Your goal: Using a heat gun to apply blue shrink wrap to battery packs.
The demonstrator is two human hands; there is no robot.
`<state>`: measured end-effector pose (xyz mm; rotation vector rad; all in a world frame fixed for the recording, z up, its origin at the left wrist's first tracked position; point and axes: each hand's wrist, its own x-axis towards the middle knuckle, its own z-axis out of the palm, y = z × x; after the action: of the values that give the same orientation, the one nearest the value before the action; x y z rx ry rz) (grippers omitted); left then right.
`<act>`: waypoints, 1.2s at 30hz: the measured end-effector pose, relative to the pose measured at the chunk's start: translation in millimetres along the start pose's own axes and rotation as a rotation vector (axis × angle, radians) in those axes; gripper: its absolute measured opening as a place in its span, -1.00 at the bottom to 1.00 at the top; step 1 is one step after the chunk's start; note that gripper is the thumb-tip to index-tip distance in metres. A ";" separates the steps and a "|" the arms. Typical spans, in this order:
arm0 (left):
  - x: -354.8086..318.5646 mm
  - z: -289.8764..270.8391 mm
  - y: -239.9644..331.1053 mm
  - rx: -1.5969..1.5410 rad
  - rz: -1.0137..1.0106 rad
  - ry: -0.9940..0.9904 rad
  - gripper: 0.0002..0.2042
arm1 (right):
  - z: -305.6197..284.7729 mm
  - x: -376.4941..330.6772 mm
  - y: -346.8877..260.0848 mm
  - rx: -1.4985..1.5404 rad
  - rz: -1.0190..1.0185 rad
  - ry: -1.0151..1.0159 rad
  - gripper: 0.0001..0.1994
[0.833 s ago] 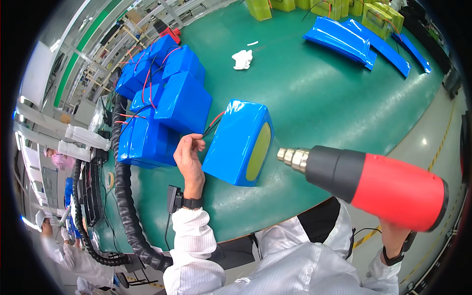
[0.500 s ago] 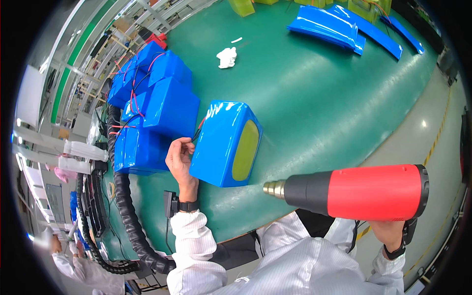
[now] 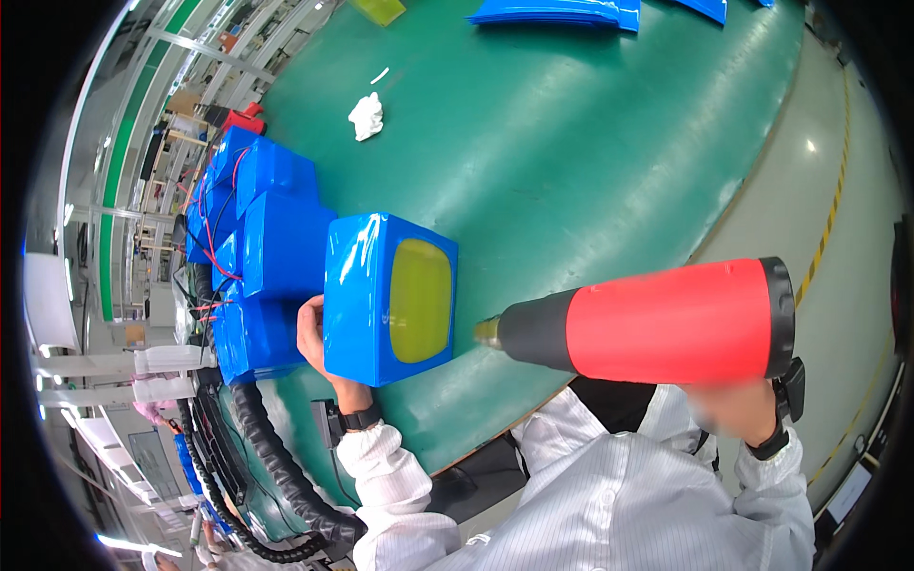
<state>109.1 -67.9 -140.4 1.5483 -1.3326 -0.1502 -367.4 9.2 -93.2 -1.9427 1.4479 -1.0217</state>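
A battery pack (image 3: 357, 300) in glossy blue shrink wrap stands tilted over the green table, its oval opening baring a yellow-green end (image 3: 420, 300) that faces right. My left hand (image 3: 310, 335) is closed at the pack's left side; its fingertips are hidden behind the wrap, as are the pack's wires. On the right, my right hand (image 3: 738, 411), partly blurred, grips a red and black heat gun (image 3: 666, 324) from below, its handle hidden under the body. The gun's metal nozzle (image 3: 487, 332) points left at the bare end, a short gap away from it.
Several blue-wrapped battery packs (image 3: 281, 243) with red and black wires crowd the table's left side. Behind them lies a black corrugated hose (image 3: 276, 457). A crumpled white wad (image 3: 366, 117) rests farther back. Flat blue sleeves (image 3: 562, 13) lie at the far edge of the green table (image 3: 571, 162).
The battery pack has turned so its bare end faces me and the nozzle more fully. The heat gun has come closer to it and tilted. The whole view has shifted.
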 end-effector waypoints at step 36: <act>-114.6 57.0 125.5 0.204 -0.242 -0.004 -0.10 | -6.8 23.3 42.6 0.370 0.155 0.082 -0.74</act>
<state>-53.2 7.4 -130.0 1.8818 -1.1885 -0.1731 -393.7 -25.7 -115.5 -1.5195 1.3179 -1.2111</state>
